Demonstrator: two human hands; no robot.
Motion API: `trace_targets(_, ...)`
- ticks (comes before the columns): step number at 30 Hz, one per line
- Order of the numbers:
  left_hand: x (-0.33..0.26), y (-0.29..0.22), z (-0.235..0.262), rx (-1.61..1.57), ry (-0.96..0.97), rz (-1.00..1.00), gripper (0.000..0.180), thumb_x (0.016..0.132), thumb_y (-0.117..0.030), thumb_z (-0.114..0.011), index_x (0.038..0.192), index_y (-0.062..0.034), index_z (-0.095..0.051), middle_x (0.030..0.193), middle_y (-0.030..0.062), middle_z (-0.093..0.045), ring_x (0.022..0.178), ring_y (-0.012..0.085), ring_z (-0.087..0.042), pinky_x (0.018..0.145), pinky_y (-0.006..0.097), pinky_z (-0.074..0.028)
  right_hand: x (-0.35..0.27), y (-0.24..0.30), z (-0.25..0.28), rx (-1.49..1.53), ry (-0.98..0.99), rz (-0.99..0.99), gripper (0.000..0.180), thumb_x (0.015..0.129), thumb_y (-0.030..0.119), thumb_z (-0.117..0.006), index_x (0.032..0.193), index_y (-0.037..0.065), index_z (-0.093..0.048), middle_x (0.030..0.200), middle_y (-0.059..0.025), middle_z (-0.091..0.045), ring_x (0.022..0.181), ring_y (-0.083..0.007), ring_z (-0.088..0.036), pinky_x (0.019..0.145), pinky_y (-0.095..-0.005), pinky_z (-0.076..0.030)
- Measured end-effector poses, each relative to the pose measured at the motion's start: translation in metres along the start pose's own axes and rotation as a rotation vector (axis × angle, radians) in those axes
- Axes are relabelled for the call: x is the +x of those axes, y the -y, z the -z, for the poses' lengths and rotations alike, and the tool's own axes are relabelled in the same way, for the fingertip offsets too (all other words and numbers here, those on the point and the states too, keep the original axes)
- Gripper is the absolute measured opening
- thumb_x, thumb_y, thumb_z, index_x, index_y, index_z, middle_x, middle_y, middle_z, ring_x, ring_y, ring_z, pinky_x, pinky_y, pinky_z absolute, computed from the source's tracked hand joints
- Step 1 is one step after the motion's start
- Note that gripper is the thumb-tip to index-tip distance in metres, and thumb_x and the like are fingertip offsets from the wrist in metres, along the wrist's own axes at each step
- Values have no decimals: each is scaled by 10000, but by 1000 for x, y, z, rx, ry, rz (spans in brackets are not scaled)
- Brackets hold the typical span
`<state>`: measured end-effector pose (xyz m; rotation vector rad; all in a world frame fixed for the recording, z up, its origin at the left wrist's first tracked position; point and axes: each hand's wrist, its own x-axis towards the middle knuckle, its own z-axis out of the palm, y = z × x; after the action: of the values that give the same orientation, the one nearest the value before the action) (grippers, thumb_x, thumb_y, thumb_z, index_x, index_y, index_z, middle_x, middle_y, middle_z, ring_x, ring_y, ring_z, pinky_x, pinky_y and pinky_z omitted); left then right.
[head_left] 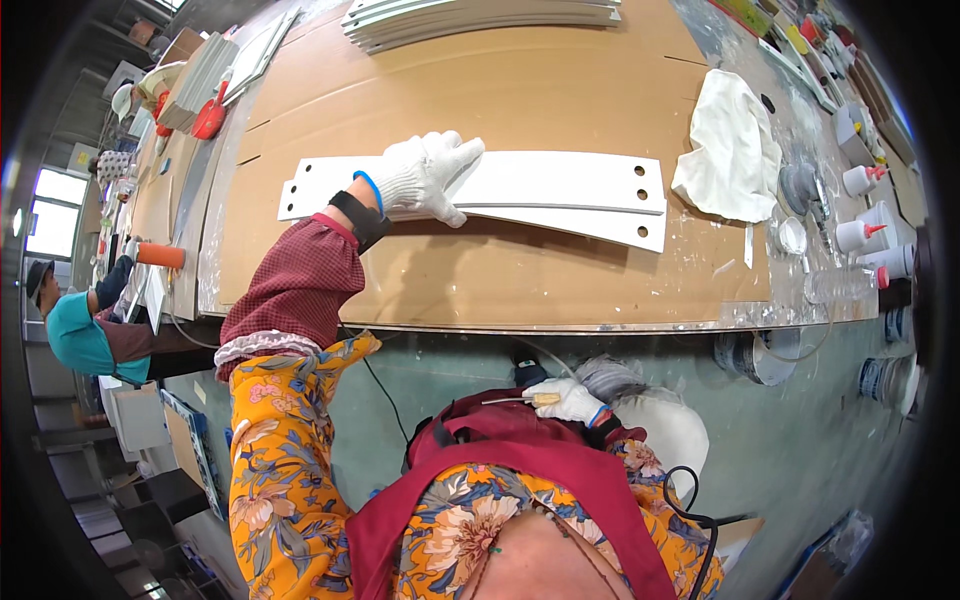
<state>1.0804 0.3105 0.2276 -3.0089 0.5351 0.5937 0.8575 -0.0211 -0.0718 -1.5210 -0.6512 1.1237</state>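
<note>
Two long white boards (560,178) with dark round holes near their ends lie overlapped on the brown cardboard, slightly fanned apart. My left hand (425,178), in a white knitted glove, spans the upper board, thumb toward its near edge and fingers at its far edge. Low in front of my body, my gloved right hand (572,402) is closed round a slim tool (545,399) with a pale yellowish handle and a thin metal shaft pointing left. The tool's exact kind is not clear.
Cardboard (480,290) covers the table. More white boards (480,22) are stacked at the far side. To the right lie a white cloth (730,145), red-tipped glue bottles (858,236) and a clear bottle (838,285). A person (85,330) works at the far left.
</note>
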Motion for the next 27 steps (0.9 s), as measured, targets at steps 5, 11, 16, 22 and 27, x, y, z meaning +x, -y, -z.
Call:
trace_targets(5,3,4,-1,-9,18,-5,824,594,-422,-780,1268,-104,-428,1130,181,-536,1060,383,-544,843,470,-487,0,0,1,-31,-21,0,459,730,49,-776,1170,66,-647,1124,-78,-677,1023,-174,-631,930,-303,-488)
trace_targets(11,3,1,0,-13,25,-34,887,606,-433,-786,1328,-90,-403,1154,181,-533,1078,373,-541,873,444,-483,-1,-2,1,84,-45,-69,437,732,85,-778,1151,72,-659,1102,-76,-683,989,-179,-642,902,-299,-498)
trace_targets(16,0,6,-8,9,-84,-83,837,624,-408,-758,1316,-87,-414,1139,179,-538,1054,380,-547,858,455,-487,1,0,1,177,-38,-102,436,729,100,-778,1150,87,-662,1077,-69,-687,965,-173,-649,887,-287,-505)
trace_targets(22,-4,14,-21,18,-256,-164,699,608,-386,-747,1171,-60,-491,1096,185,-563,970,389,-591,800,456,-499,8,6,-1,200,24,-60,449,749,54,-769,1181,83,-650,1071,-62,-665,958,-161,-627,875,-277,-493)
trace_targets(27,5,4,-32,-152,-201,-72,647,606,-382,-771,1087,-26,-525,992,211,-608,931,397,-608,799,464,-491,14,18,-1,194,136,-109,450,759,23,-752,1192,50,-635,1074,-44,-664,970,-135,-615,894,-269,-481)
